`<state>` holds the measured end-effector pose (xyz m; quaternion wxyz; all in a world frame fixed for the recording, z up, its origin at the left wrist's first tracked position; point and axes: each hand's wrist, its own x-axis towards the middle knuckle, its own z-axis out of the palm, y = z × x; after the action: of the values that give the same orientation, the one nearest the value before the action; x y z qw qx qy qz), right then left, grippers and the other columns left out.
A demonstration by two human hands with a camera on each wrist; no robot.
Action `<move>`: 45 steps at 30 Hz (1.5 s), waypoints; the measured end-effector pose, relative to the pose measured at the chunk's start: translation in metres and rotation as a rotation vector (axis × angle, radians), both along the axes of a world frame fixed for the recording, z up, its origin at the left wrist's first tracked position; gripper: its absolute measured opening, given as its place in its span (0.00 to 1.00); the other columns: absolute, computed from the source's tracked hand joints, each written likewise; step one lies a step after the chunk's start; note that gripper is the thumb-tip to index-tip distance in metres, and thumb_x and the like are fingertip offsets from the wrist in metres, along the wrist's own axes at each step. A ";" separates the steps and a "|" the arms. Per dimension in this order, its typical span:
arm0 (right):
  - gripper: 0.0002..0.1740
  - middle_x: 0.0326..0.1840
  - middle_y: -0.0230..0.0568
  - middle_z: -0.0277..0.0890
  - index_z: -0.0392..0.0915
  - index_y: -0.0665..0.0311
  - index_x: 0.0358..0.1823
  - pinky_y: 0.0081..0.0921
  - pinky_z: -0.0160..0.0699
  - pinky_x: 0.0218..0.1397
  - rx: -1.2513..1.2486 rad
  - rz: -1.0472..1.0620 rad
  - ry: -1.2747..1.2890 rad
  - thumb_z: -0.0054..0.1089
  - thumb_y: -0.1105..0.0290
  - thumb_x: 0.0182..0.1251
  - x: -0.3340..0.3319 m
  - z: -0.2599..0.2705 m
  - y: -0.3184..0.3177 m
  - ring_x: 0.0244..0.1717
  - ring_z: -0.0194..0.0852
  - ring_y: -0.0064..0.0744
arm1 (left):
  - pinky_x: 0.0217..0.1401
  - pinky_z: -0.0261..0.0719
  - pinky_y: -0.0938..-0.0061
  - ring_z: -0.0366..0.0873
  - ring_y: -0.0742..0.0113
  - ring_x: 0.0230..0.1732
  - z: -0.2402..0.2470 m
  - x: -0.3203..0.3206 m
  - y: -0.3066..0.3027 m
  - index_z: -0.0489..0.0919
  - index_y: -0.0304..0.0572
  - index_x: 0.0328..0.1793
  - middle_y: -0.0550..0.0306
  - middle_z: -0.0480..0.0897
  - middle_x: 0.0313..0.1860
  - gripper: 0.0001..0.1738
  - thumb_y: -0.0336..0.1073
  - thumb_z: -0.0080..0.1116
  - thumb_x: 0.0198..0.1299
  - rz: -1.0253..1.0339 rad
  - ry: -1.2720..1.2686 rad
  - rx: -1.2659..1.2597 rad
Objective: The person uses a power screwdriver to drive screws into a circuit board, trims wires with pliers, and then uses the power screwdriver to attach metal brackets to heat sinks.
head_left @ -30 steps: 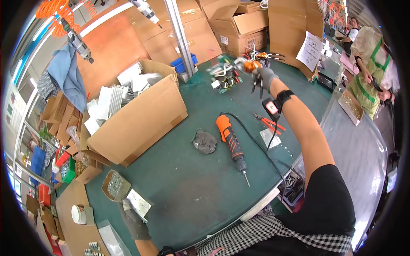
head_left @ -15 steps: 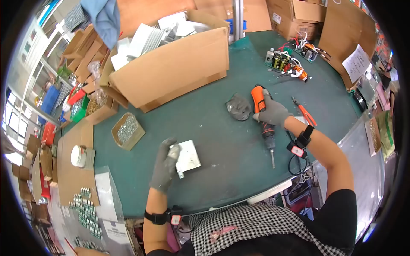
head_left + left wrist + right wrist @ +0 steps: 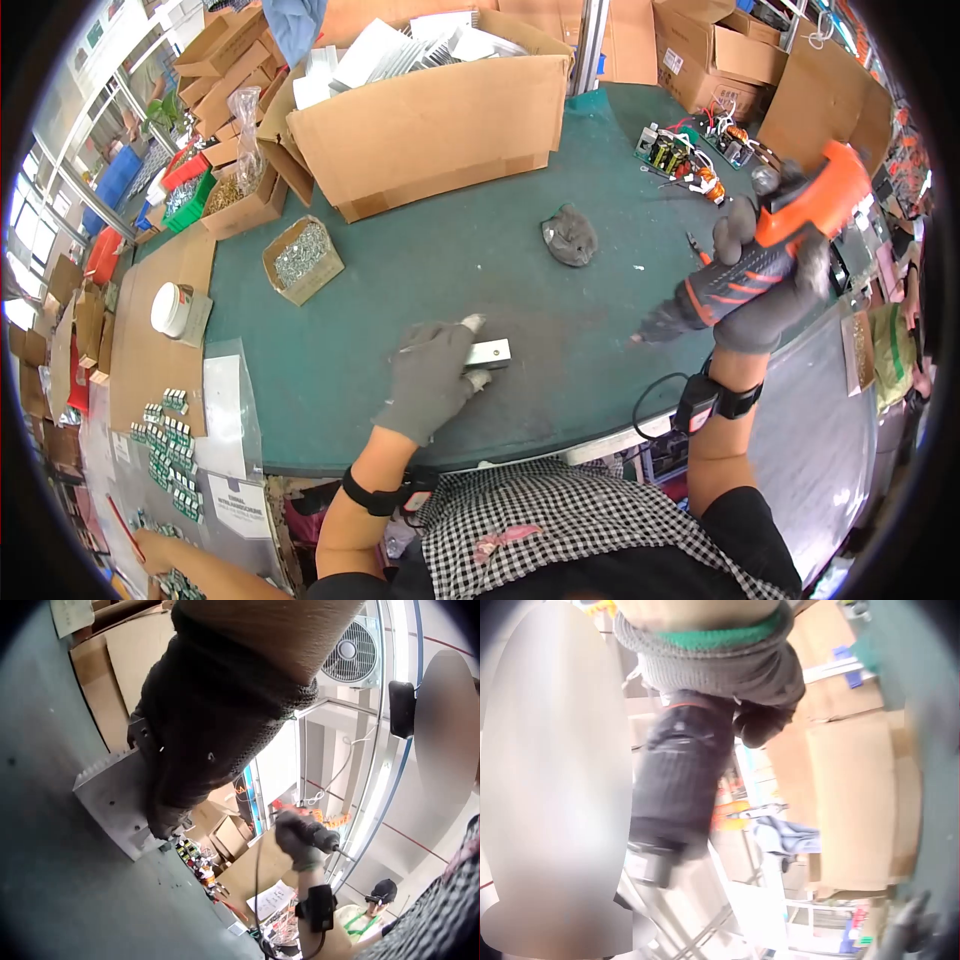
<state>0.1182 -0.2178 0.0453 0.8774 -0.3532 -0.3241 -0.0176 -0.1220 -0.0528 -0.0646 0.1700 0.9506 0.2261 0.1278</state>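
Observation:
My gloved left hand (image 3: 425, 375) grips a metal heat sink (image 3: 488, 353) low over the bench mat, with thumb and fingers on either side of it. In the left wrist view the heat sink (image 3: 116, 802) shows a flat face with small holes and a finned edge. My gloved right hand (image 3: 765, 315) is wrapped round an orange and black electric screwdriver (image 3: 820, 200), raised over the right side of the bench. In the right wrist view the screwdriver's dark front end (image 3: 679, 772) is blurred.
A grey crumpled cloth (image 3: 570, 236) lies mid-bench. A small box of screws (image 3: 305, 255) stands left, with a large carton (image 3: 430, 140) of heat sinks behind. Circuit boards (image 3: 670, 152) sit at the back right, near red-handled pliers (image 3: 700, 250). Another person's arm (image 3: 190, 570) reaches in at lower left.
My right hand has gone from the circuit boards to the screwdriver and lifted it off the bench. My left hand has brought the heat sink from beside the screw box towards me and turned it.

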 end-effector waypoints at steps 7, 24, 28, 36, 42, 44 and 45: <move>0.32 0.49 0.52 0.75 0.63 0.69 0.61 0.27 0.81 0.33 -0.220 0.306 -0.320 0.61 0.62 0.58 -0.064 -0.001 0.042 0.33 0.79 0.36 | 0.54 0.72 0.61 0.77 0.52 0.49 -0.021 -0.017 0.006 0.80 0.48 0.55 0.55 0.81 0.42 0.26 0.45 0.70 0.50 0.081 -0.111 -0.069; 0.31 0.51 0.46 0.76 0.66 0.69 0.61 0.33 0.76 0.56 -0.307 0.405 -0.207 0.67 0.73 0.56 -0.078 -0.025 0.088 0.52 0.76 0.35 | 0.54 0.70 0.60 0.77 0.50 0.50 -0.030 -0.016 0.009 0.80 0.48 0.54 0.57 0.81 0.46 0.23 0.45 0.68 0.52 0.092 -0.134 -0.130; 0.31 0.48 0.42 0.78 0.69 0.68 0.58 0.27 0.80 0.47 -0.270 0.433 -0.138 0.70 0.80 0.51 -0.075 -0.024 0.093 0.47 0.77 0.28 | 0.54 0.70 0.60 0.77 0.50 0.50 -0.031 -0.015 0.009 0.79 0.49 0.54 0.57 0.81 0.47 0.23 0.45 0.68 0.52 0.089 -0.128 -0.136; 0.32 0.51 0.38 0.78 0.69 0.66 0.59 0.24 0.77 0.53 -0.528 0.800 -0.239 0.73 0.75 0.52 -0.083 -0.010 0.095 0.49 0.76 0.22 | 0.63 0.71 0.60 0.76 0.52 0.58 -0.003 -0.021 0.036 0.73 0.43 0.65 0.48 0.79 0.54 0.34 0.47 0.69 0.54 -0.026 -0.272 -0.453; 0.31 0.48 0.36 0.75 0.69 0.63 0.56 0.27 0.73 0.55 -0.624 0.544 -0.296 0.75 0.69 0.51 -0.106 -0.004 0.104 0.48 0.73 0.23 | 0.64 0.73 0.62 0.74 0.57 0.64 0.155 0.017 -0.008 0.61 0.32 0.73 0.46 0.74 0.63 0.52 0.44 0.77 0.44 -0.052 -0.831 -0.280; 0.32 0.48 0.37 0.75 0.69 0.63 0.56 0.27 0.74 0.55 -0.618 0.421 -0.413 0.75 0.69 0.51 -0.105 -0.010 0.109 0.49 0.73 0.25 | 0.63 0.73 0.63 0.77 0.53 0.60 0.153 0.023 -0.001 0.64 0.33 0.70 0.45 0.76 0.61 0.49 0.46 0.76 0.44 -0.021 -0.734 0.240; 0.32 0.48 0.38 0.75 0.69 0.63 0.57 0.28 0.74 0.54 -0.617 0.360 -0.467 0.75 0.69 0.50 -0.103 -0.016 0.112 0.49 0.74 0.25 | 0.62 0.74 0.63 0.77 0.52 0.59 0.156 0.025 -0.001 0.65 0.33 0.69 0.45 0.76 0.59 0.48 0.47 0.75 0.44 0.015 -0.715 0.260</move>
<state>0.0150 -0.1056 0.0289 0.6228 -0.5236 -0.5605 0.1540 -0.0969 -0.0537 0.0914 0.1153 0.8579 0.1414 0.4804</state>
